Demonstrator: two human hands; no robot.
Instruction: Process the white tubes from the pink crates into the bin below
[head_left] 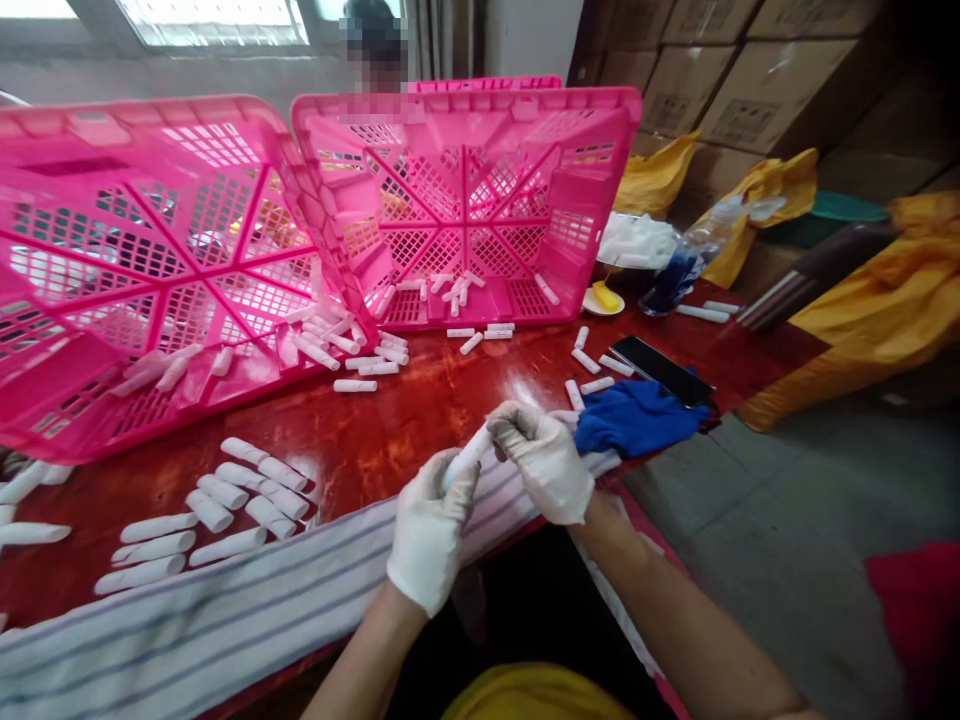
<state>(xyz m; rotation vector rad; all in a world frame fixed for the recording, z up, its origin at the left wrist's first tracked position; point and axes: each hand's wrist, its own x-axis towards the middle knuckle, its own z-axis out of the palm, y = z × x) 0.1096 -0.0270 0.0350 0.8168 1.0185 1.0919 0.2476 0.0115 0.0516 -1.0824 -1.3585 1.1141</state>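
A white tube (466, 456) is gripped in my gloved left hand (431, 525), tilted up toward the right. At its upper end, the fingers of my gloved right hand (544, 460) are pinched together; they hide that tip. Both gloves are white with greyed fingertips. Beneath my hands runs a striped cloth (300, 590) along the table's near edge. Several similar white tubes (221, 492) lie in rows on the table to the left. Shorter white pieces (377, 367) are scattered farther back, in front of the crates.
Two pink plastic crates (465, 235) (199, 270) lie tipped on their sides on the red table (420, 400), openings facing me, with white pieces inside. To the right are a blue cloth (637, 418), a phone (660, 370), a bottle (679, 265) and yellow bags (885, 310). A person sits behind the crates.
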